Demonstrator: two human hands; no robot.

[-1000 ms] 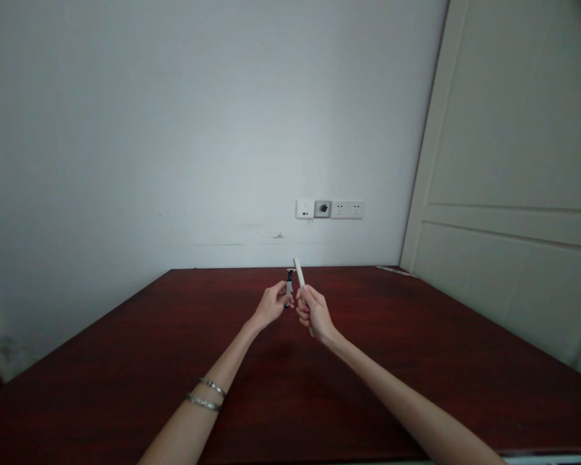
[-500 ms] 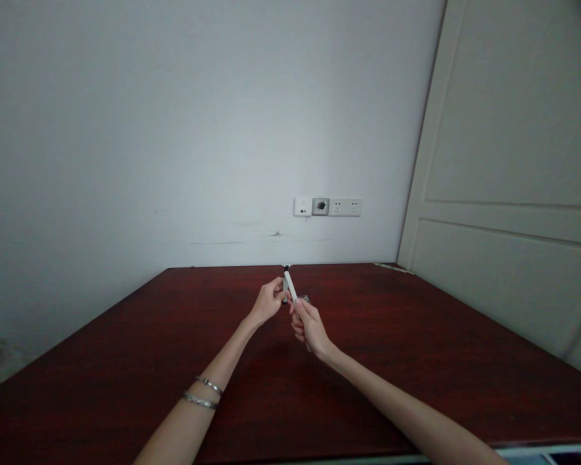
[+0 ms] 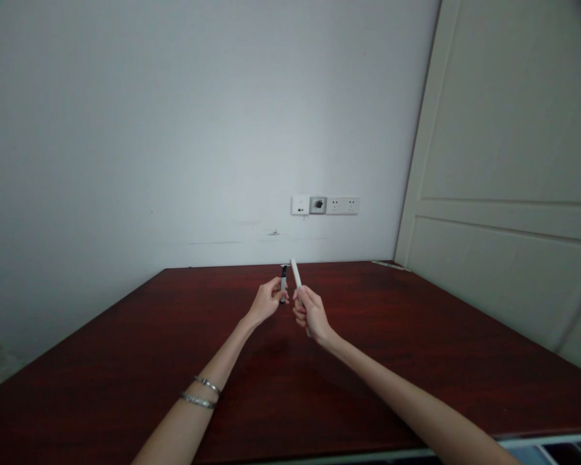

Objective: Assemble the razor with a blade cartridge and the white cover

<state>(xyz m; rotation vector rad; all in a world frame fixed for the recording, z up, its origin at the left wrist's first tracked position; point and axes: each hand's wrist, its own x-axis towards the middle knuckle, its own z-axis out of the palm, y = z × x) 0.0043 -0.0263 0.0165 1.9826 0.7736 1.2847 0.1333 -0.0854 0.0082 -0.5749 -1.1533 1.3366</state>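
Note:
Between thumb and fingertips, my left hand [image 3: 266, 302] pinches a slim razor [image 3: 283, 281] with a grey and black handle. Its narrow crosswise head points up and away from me. My right hand [image 3: 314, 313] is wrapped round a plain white stick [image 3: 295, 274], whose upper end leans slightly left. The stick's lower end shows a little below the fist. The two things are held close side by side, with a small gap between them, above the dark red table [image 3: 184, 336]. What kind of stick it is, I cannot tell.
A white wall [image 3: 174, 129] rises behind the table, with sockets and a switch plate [image 3: 342, 205] on it. To the right stands a pale panelled door [image 3: 503, 155]. A thin flat strip [image 3: 391, 265] lies at the table's far right corner.
The white stick has moved up and right, away from the razor it overlapped, so the razor's head and handle now show. The left hand has barely moved.

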